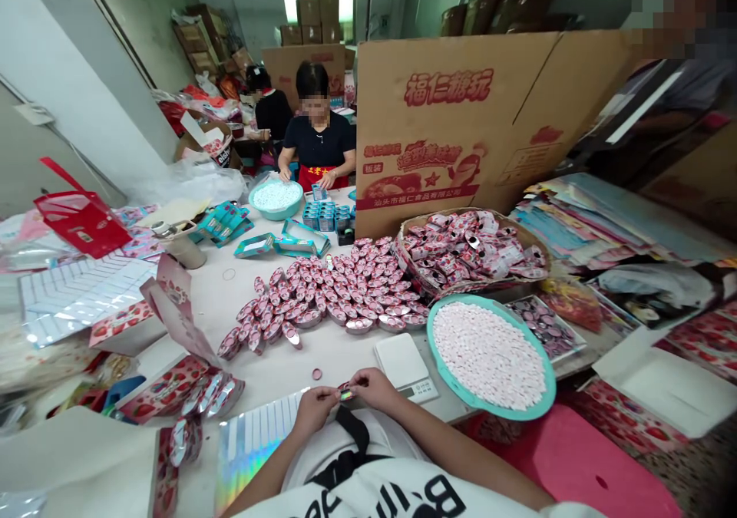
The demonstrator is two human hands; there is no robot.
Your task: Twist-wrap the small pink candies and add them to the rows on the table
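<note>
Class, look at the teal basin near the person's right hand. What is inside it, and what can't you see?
The teal basin holds a heap of small pinkish-white tablets. They cover its floor, so the bottom and the heap's depth stay hidden.

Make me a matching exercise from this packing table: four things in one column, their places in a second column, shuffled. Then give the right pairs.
Things:
1. teal basin of white candies
2. small white scale
3. red basket
4. wicker tray of packets

Places:
A. far left of the table
B. at the foot of the big printed carton
C. near right, at the table edge
D. just beyond the right hand

Pairs: 1-C, 2-D, 3-A, 4-B
</note>
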